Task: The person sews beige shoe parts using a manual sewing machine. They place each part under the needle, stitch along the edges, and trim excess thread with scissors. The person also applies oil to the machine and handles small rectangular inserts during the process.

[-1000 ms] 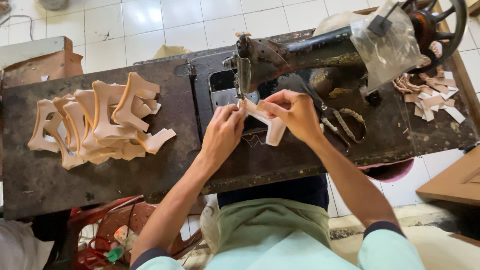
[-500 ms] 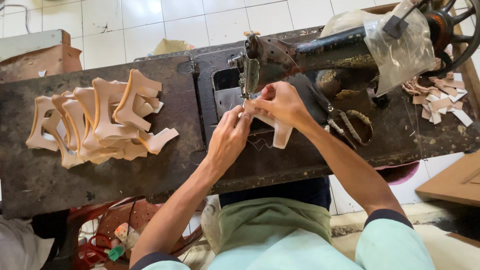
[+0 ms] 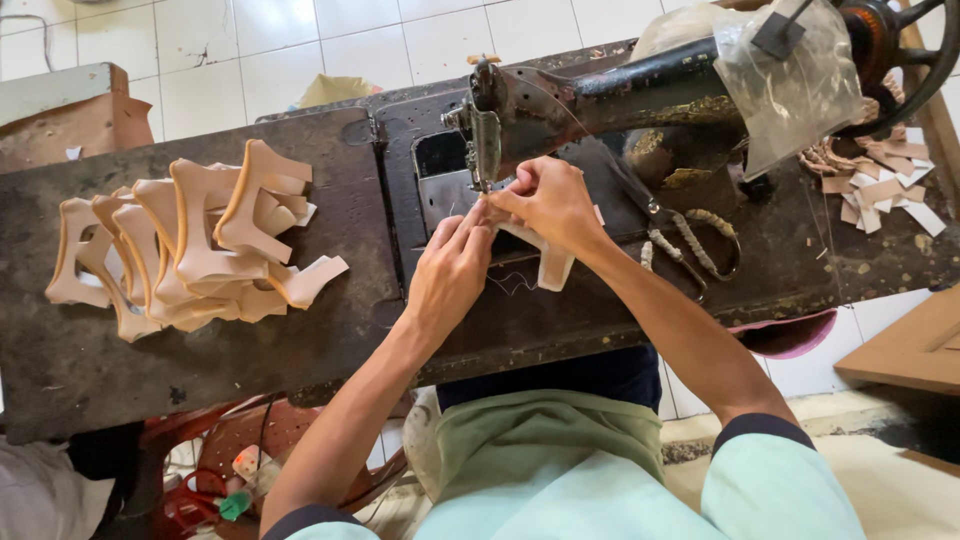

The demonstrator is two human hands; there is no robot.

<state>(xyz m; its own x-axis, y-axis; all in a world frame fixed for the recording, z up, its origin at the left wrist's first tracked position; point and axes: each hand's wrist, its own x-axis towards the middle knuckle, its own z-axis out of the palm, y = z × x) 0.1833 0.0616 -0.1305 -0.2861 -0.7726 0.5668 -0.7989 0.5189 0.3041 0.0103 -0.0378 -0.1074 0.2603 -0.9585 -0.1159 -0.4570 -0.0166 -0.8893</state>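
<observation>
Both hands have crept closer to the needle since half a second ago, and the tan piece (image 3: 545, 262) now sits further under them, only its lower end showing. The left hand (image 3: 452, 268) pinches the piece's near edge, fingers pressed together; the right hand (image 3: 548, 203) clamps it from above, just beside the presser foot of the black sewing machine (image 3: 600, 105). Scissors (image 3: 690, 245) lie just right of the right wrist. A stack (image 3: 190, 245) of cut pieces rests well left, with bare table (image 3: 340, 330) between it and the hands. The table's front edge runs beneath the forearms.
</observation>
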